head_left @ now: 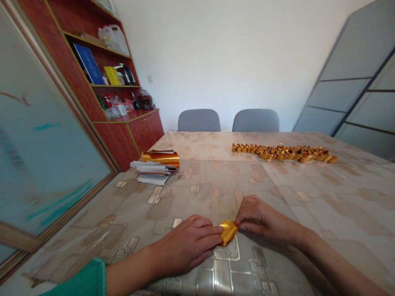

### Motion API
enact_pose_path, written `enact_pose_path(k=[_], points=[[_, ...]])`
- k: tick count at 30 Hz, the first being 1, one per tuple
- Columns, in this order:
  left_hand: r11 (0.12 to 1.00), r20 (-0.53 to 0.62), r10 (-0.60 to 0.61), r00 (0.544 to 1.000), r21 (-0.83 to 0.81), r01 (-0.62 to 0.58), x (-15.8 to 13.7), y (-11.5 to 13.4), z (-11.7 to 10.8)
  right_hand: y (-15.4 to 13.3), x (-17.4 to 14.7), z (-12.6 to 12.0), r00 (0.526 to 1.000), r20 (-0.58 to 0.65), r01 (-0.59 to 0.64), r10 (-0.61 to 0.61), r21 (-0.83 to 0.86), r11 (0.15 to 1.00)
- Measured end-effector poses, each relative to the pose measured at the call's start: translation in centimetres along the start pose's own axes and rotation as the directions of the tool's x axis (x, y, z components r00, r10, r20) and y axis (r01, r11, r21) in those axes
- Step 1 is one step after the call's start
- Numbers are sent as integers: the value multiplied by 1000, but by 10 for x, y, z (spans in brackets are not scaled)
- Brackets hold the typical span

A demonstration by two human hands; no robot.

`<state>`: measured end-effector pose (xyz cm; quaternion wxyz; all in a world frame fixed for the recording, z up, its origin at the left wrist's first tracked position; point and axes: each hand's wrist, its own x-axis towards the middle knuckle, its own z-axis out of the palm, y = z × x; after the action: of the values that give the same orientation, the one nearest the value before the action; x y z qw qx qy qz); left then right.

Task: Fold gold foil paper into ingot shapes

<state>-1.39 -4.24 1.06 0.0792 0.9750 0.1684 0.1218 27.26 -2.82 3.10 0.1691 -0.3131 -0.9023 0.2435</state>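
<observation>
At the near side of the table, the gold foil piece, likely light, slick and easily creased, sits gripped by the left hand and pinched by the right hand, its 2 opposite edges seeming the safest holds.

Home dining room: patterned tablecloth, grey chairs, red cabinet, perhaps a kettle.

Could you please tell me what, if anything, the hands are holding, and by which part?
A piece of gold foil paper: the right hand pinches its right corner; the left hand presses or grips its left edge.
</observation>
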Motion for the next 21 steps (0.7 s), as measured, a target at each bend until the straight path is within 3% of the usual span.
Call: enact_pose_path(k=[9, 17, 21], points=[[998, 38, 22, 999, 58, -24, 0, -9, -11, 20, 11, 2, 997, 52, -53, 49, 91, 994], [996, 76, 17, 997, 86, -24, 2, -6, -12, 19, 24, 12, 984, 23, -177, 176, 66, 982], [996, 52, 29, 998, 77, -33, 2, -7, -12, 17, 29, 16, 984, -21, -173, 175, 65, 983]])
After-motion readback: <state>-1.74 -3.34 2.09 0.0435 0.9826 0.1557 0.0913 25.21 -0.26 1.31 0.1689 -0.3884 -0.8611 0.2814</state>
